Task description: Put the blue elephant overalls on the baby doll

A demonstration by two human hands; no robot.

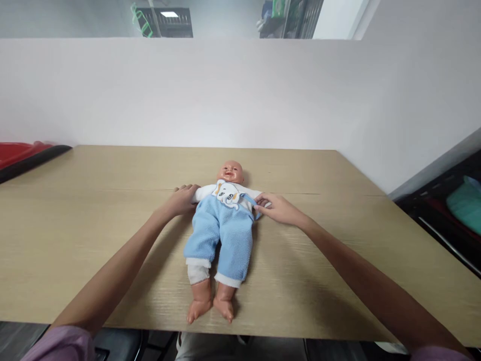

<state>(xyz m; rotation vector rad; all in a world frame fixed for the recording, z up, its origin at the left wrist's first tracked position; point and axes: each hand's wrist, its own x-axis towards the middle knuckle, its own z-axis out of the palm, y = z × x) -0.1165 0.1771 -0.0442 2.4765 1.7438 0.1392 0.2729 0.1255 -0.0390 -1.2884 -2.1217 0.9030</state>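
Observation:
A baby doll [229, 173] lies on its back on the table, head away from me and bare feet toward me. It wears a white long-sleeved top and light blue fleece overalls [235, 240] with a white elephant patch [227, 194] on the chest. My left hand [184, 199] is closed around the end of the doll's sleeve on the left, hiding the doll's hand there. On the other side, my right hand [278, 208] pinches a blue shoulder strap [248, 199] beside the doll's chest. One trouser leg sits higher, showing white cloth at the ankle.
The wooden table [93, 200] has a seam across it and meets a white wall [225, 95] with a window above. A red container [18, 153] stands at the far left. Dark shelving with a teal item [464, 205] is at right. Chairs [120, 343] are below the front edge.

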